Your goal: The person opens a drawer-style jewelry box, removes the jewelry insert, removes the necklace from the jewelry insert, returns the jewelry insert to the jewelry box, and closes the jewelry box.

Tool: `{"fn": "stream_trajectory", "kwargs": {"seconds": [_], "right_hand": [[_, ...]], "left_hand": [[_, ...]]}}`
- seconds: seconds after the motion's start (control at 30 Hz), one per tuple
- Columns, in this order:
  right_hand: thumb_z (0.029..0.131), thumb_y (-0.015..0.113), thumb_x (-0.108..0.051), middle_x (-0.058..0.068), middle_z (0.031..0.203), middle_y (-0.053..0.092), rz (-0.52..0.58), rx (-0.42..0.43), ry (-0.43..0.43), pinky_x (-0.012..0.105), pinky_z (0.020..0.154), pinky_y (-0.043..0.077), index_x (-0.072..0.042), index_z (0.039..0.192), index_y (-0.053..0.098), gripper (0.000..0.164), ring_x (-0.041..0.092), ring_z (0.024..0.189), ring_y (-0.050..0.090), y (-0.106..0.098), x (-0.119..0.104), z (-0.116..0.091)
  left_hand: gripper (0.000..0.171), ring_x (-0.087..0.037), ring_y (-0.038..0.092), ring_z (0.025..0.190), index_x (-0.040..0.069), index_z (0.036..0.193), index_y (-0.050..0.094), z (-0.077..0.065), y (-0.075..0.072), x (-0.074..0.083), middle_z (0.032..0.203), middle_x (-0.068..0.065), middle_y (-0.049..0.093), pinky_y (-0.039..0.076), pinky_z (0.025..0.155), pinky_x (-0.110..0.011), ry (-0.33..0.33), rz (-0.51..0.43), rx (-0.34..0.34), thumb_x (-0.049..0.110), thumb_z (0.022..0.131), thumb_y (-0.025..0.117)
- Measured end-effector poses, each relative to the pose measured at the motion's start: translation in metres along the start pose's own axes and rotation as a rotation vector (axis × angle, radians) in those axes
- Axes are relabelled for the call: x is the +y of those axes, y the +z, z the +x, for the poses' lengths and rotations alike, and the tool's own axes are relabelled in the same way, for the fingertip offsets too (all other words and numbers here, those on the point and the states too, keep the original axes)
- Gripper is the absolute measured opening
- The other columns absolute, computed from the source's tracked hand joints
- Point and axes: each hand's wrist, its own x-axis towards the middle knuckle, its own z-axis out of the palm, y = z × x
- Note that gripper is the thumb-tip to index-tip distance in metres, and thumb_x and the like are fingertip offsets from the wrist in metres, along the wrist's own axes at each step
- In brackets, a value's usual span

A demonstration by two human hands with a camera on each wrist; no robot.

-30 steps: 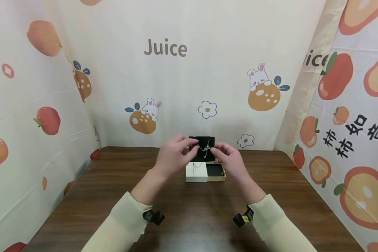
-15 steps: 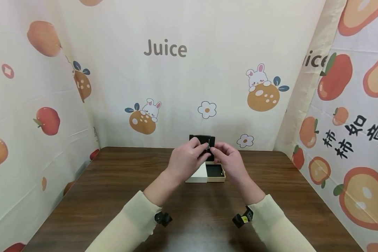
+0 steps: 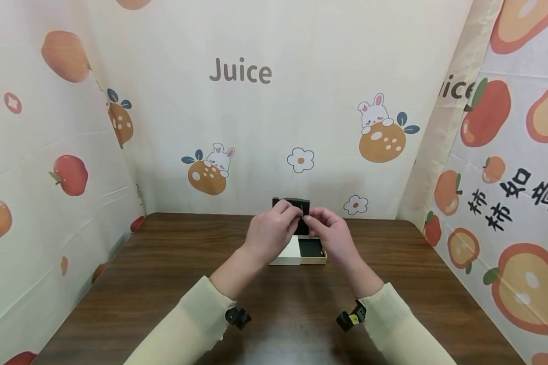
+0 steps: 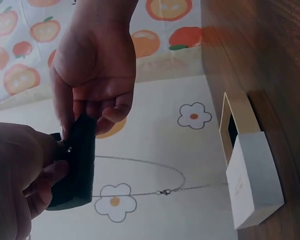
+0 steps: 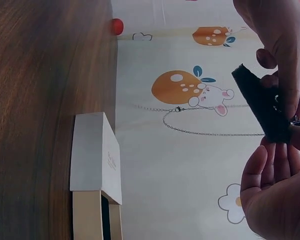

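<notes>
A black jewelry card [image 3: 304, 205] stands tilted above a small box, in the grip of my right hand [image 3: 332, 234], its thumb on the front and its fingers behind. My left hand [image 3: 270, 232] covers much of the card's face and pinches the necklace at its small pendant [image 5: 296, 120]. From the card's back the thin silver necklace chain [image 4: 140, 160] hangs in a loop with a clasp [image 4: 164, 192]. In the right wrist view the black card [image 5: 262, 107] shows edge-on between both hands.
On the brown wooden table [image 3: 274, 304] sits the white box sleeve [image 3: 288, 256], with its cream and black drawer [image 3: 312, 248] slid partly out to the right. A fruit-print curtain [image 3: 255, 116] closes off the back and sides.
My left hand has moved right from the card's left side to its middle, over the pendant. The right hand keeps its grip; the card has dipped slightly.
</notes>
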Motion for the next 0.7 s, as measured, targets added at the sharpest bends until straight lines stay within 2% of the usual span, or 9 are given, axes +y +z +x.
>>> {"fn": "stream_trajectory", "kwargs": {"seconds": [0.1, 0.33, 0.5, 0.7], "right_hand": [[0.109, 0.070, -0.018, -0.002, 0.107, 0.070, 0.002, 0.000, -0.002, 0.025, 0.080, 0.059, -0.001, 0.124, 0.072, 0.023, 0.019, 0.091, 0.060, 0.001, 0.000, 0.000], [0.108, 0.070, -0.018, -0.003, 0.105, 0.069, -0.002, 0.003, -0.008, 0.025, 0.079, 0.059, 0.002, 0.125, 0.071, 0.026, 0.021, 0.092, 0.061, 0.001, 0.000, -0.001], [0.108, 0.070, -0.017, -0.003, 0.103, 0.068, 0.001, 0.000, -0.018, 0.023, 0.078, 0.059, 0.002, 0.122, 0.071, 0.024, 0.015, 0.088, 0.060, 0.001, 0.001, 0.000], [0.107, 0.072, -0.017, -0.003, 0.098, 0.067, 0.004, -0.009, -0.018, 0.025, 0.078, 0.058, -0.001, 0.119, 0.071, 0.020, 0.014, 0.081, 0.060, 0.000, 0.001, -0.001]], "left_hand": [[0.008, -0.017, 0.078, 0.078, 0.012, 0.107, 0.081, 0.001, -0.001, 0.000, 0.100, -0.002, 0.076, 0.066, 0.066, -0.031, 0.005, 0.003, -0.001, 0.010, 0.099, 0.083], [0.013, -0.018, 0.078, 0.084, 0.009, 0.112, 0.082, 0.006, -0.006, -0.004, 0.100, -0.004, 0.074, 0.068, 0.073, -0.032, 0.013, -0.008, -0.026, 0.009, 0.100, 0.082], [0.008, -0.018, 0.075, 0.081, 0.011, 0.108, 0.082, 0.011, -0.011, -0.011, 0.096, -0.002, 0.072, 0.065, 0.067, -0.031, 0.016, 0.001, 0.004, 0.008, 0.101, 0.080], [0.009, -0.019, 0.077, 0.083, 0.009, 0.109, 0.082, 0.021, -0.017, -0.023, 0.097, -0.004, 0.073, 0.066, 0.073, -0.032, -0.009, -0.044, 0.019, 0.007, 0.101, 0.079]]}}
